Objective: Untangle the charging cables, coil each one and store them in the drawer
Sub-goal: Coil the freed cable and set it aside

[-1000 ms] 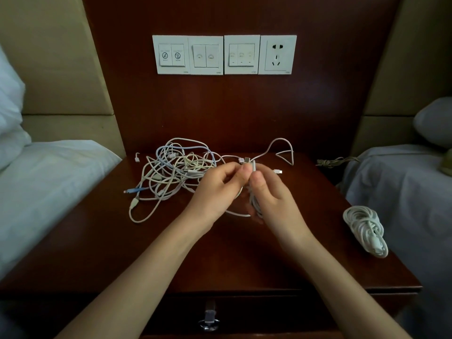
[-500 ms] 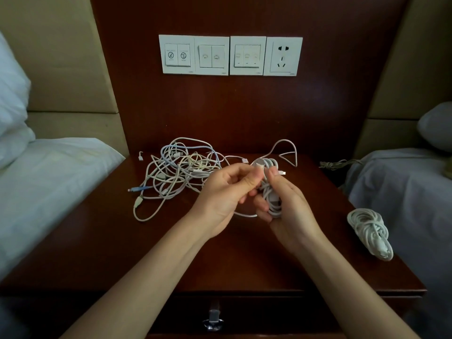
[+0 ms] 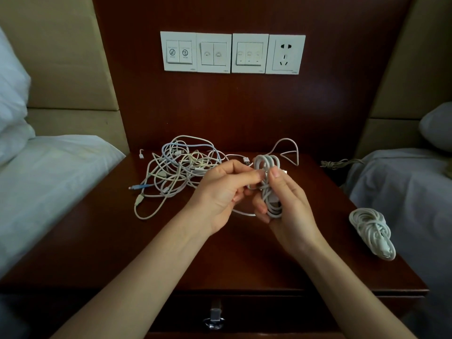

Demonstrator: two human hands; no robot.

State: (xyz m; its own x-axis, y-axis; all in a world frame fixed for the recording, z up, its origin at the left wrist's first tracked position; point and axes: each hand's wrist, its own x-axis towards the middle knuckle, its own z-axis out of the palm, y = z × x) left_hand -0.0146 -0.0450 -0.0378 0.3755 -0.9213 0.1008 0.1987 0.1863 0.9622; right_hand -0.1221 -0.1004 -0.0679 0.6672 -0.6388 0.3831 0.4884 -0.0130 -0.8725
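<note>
Coil of thin white cable (image 3: 267,165), long axis toward rear edge of dark wooden table (image 3: 110,241), gripped in right hand (image 3: 291,211); left hand (image 3: 220,192) alongside pinches its loose end mid-coil.

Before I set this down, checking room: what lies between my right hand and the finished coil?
Head view: only bare nightstand top between right hand and finished coil.

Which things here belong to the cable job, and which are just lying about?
Job: half-wound coil, held in left hand and right hand; tangled cables; finished coil; closed drawer.
Lying about: switch plates; wall socket; pillow.
</note>
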